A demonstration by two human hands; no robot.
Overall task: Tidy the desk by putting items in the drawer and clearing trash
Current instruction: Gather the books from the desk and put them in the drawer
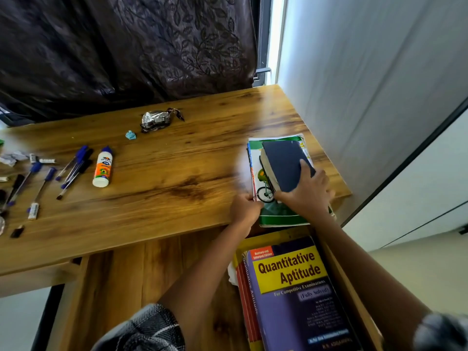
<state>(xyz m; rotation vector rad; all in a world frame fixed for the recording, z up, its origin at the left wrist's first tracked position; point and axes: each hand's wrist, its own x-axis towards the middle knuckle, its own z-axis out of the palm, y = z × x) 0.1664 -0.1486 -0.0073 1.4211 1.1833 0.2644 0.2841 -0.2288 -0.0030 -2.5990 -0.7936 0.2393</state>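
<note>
A dark blue hardback book (286, 163) lies on a green and white picture book (278, 216) at the desk's right front corner. My right hand (307, 193) lies over the blue book's near end, fingers spread across its cover. My left hand (244, 207) pinches the picture book's left edge at the desk front. Below them the wooden drawer (177, 274) stands open, with a "Quantitative Aptitude" book (293, 292) lying in its right side on other books. Trash on the desk: a crumpled foil wrapper (155, 120), a small blue scrap (130, 135) and crumpled white paper (11, 158).
Several blue pens (73, 168), a glue bottle (102, 167), small tubes and caps lie on the desk's left part. A dark curtain (126, 46) hangs behind the desk. A white wall (367, 84) stands close on the right.
</note>
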